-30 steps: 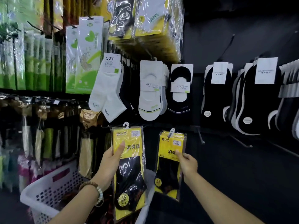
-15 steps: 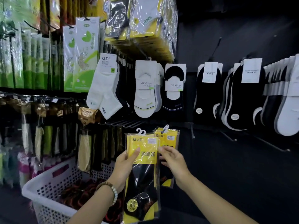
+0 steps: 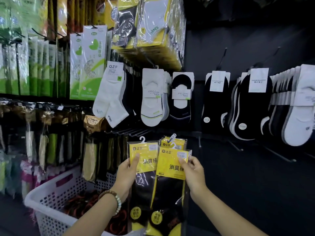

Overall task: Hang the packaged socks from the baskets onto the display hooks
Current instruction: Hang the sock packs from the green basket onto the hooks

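Two upright packs (image 3: 167,169) (maybe three)

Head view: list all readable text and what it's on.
"QZF": white card label on the white ankle sock.
"7A": green tag on that label.
"消臭袜": right yellow-and-black sock pack and left pack, held by right hand and left hand.
"RNS", start hidden: white sock in clear top pack.
White cards further right: too small.
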### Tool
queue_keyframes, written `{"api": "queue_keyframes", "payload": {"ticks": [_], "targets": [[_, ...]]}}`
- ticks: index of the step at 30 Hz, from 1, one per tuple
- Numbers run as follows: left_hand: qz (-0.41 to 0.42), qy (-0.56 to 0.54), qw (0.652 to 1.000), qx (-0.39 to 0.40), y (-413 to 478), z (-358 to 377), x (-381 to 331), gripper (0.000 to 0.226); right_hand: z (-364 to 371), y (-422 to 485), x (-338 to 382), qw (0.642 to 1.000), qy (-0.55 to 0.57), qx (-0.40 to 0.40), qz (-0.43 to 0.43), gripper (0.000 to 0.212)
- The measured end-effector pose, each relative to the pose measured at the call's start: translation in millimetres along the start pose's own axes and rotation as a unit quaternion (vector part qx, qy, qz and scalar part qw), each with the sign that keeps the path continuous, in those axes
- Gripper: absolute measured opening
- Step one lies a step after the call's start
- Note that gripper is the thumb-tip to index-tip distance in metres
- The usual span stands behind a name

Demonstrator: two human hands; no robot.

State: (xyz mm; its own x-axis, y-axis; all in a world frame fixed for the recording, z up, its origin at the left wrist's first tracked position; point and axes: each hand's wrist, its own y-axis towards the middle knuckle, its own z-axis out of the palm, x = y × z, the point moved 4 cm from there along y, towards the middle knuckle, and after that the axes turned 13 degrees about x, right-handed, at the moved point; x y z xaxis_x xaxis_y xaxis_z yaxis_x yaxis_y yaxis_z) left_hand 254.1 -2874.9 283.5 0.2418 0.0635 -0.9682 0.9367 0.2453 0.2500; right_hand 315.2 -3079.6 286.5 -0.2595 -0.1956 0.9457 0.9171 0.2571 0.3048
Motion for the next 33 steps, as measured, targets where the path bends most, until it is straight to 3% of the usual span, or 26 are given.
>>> {"api": "queue_keyframes", "payload": {"ticks": [4, 7, 10, 18, 23, 26, 33], "targets": [[0.040, 0.052, 0.997, -0.043, 6, -21, -7, 0.036, -1, 18, 3, 0.999, -0.027, -0.021, -0.002, 0.009], [0.055, 0.072, 0.994, -0.059, 12, -33, -8, 0.028, 5, 35, -1, 0.999, -0.042, -0.021, -0.001, 0.008], [0.060, 0.077, 0.993, -0.061, 17, -38, -7, 0.025, 9, 54, -13, 0.998, -0.060, -0.033, 0.010, 0.019], [0.062, 0.072, 0.995, -0.042, 29, -39, 6, 0.024, -8, 84, -45, 0.986, -0.030, -0.145, 0.080, 0.037], [0.030, 0.051, 0.998, -0.038, 30, -30, 27, 0.040, -28, 73, -59, 0.970, -0.074, -0.198, 0.123, 0.039], [0.007, 0.039, 0.999, -0.023, 29, -22, 35, 0.041, -30, 62, -62, 0.981, -0.061, -0.143, 0.119, 0.032], [-0.013, 0.004, 0.999, 0.030, 22, 18, 30, 0.028, 13, 28, -28, 0.991, -0.064, 0.078, 0.090, 0.014]]}}
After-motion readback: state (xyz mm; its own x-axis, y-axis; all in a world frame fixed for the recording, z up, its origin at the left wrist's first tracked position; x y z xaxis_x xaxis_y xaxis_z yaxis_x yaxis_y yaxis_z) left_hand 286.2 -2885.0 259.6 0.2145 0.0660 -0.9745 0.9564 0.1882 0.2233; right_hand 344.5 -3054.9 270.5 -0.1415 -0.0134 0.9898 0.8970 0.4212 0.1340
